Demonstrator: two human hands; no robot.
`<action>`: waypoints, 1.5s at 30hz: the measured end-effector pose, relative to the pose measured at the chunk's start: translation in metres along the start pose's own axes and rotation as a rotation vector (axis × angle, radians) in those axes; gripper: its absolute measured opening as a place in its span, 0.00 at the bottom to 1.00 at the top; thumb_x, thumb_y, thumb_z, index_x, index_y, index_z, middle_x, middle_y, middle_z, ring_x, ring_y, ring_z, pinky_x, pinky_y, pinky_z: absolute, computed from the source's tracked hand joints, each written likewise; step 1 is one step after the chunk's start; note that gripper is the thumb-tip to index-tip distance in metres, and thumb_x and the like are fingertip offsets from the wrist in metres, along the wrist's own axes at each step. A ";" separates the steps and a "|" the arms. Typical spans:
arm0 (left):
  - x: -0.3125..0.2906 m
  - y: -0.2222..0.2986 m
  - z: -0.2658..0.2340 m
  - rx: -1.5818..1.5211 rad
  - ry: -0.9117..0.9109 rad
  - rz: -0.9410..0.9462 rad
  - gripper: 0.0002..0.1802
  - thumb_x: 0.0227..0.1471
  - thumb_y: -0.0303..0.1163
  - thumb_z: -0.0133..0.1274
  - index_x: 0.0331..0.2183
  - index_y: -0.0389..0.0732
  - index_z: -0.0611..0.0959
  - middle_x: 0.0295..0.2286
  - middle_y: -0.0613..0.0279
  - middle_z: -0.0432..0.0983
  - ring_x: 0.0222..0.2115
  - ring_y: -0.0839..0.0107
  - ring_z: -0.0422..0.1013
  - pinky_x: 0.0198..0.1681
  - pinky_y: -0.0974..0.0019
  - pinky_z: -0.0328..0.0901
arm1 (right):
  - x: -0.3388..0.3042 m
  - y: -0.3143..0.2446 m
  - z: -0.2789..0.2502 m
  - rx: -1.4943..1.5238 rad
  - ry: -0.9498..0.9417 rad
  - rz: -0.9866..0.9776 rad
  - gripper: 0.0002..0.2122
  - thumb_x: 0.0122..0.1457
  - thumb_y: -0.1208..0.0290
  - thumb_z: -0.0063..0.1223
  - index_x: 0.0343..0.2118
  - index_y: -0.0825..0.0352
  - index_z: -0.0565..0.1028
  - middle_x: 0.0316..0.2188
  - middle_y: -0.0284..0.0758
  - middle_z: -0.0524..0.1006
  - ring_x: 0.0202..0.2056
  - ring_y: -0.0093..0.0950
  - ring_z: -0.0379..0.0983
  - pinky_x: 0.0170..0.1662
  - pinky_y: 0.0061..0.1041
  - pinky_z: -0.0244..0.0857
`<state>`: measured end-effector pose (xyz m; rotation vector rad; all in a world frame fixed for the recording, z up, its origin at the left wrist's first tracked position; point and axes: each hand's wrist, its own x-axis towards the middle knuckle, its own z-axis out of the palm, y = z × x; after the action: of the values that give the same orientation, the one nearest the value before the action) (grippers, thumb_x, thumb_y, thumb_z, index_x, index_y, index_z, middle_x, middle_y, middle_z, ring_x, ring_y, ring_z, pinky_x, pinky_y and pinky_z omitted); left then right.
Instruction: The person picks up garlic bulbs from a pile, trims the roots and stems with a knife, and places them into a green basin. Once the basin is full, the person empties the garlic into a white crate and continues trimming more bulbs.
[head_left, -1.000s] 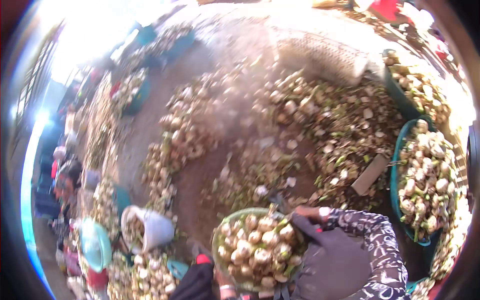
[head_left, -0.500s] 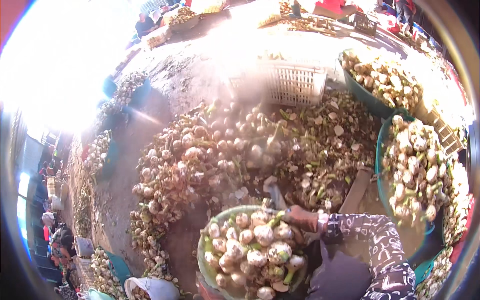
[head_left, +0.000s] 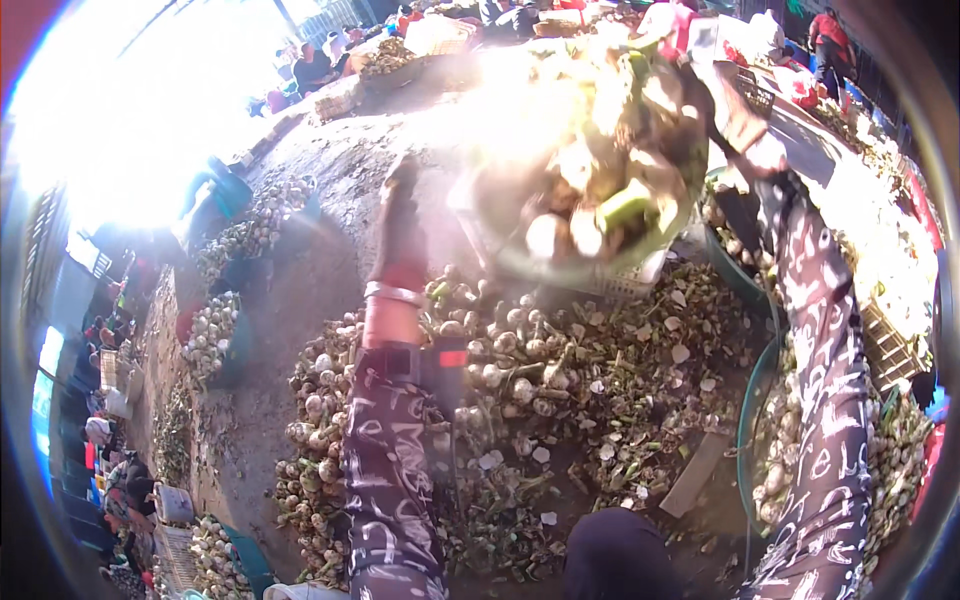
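Observation:
A pale green basin (head_left: 600, 265) full of garlic bulbs (head_left: 575, 230) with green stems is raised in front of me and tilted, blurred by motion and glare. My right hand (head_left: 745, 135) grips its right rim. My left hand (head_left: 402, 220) reaches forward to the left of the basin, apart from it, fingers stretched out and smeared, with nothing visible in it. A dark band and a pale bracelet circle that wrist. Below spreads a heap of loose garlic bulbs (head_left: 520, 345), with trimmed stems and skins (head_left: 630, 400) to its right.
A pale slatted crate (head_left: 645, 272) stands partly hidden behind the basin. At the right is a green tub (head_left: 745, 450) of garlic, another tub (head_left: 735, 265) beyond it. A wooden board (head_left: 697, 473) lies near my knee (head_left: 620, 555). Other people (head_left: 830, 45) are far off.
The basin of garlic has gone from low in front of me up and away, with my right hand on its rim. My left arm has come into view, stretched forward.

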<state>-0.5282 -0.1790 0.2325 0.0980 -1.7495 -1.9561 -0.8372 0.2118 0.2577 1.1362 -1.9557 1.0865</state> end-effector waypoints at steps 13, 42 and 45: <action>-0.328 -0.060 -0.209 0.460 0.312 -0.297 0.19 0.57 0.35 0.47 0.47 0.34 0.73 0.40 0.59 0.73 0.38 0.73 0.70 0.44 0.69 0.66 | -0.057 -0.101 0.234 -0.607 -0.253 0.352 0.09 0.51 0.65 0.49 0.33 0.62 0.74 0.32 0.42 0.77 0.36 0.42 0.75 0.39 0.37 0.68; -0.618 -0.050 -0.265 0.454 0.497 -0.768 0.14 0.51 0.37 0.55 0.38 0.40 0.80 0.31 0.68 0.77 0.30 0.79 0.71 0.32 0.74 0.66 | -0.477 -0.455 0.156 1.051 -1.411 0.687 0.18 0.47 0.67 0.59 0.38 0.74 0.73 0.35 0.38 0.75 0.35 0.26 0.72 0.38 0.26 0.66; -0.596 -0.080 -0.252 0.642 0.444 -0.641 0.18 0.50 0.40 0.56 0.40 0.39 0.79 0.33 0.62 0.78 0.34 0.75 0.72 0.37 0.70 0.66 | -0.465 -0.477 0.148 0.725 -1.520 0.977 0.15 0.49 0.64 0.59 0.34 0.73 0.76 0.26 0.34 0.77 0.30 0.25 0.72 0.34 0.28 0.66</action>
<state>0.0587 -0.1584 -0.0496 1.3408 -2.0949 -1.4626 -0.2239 0.1211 -0.0277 1.6553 -3.7415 1.7368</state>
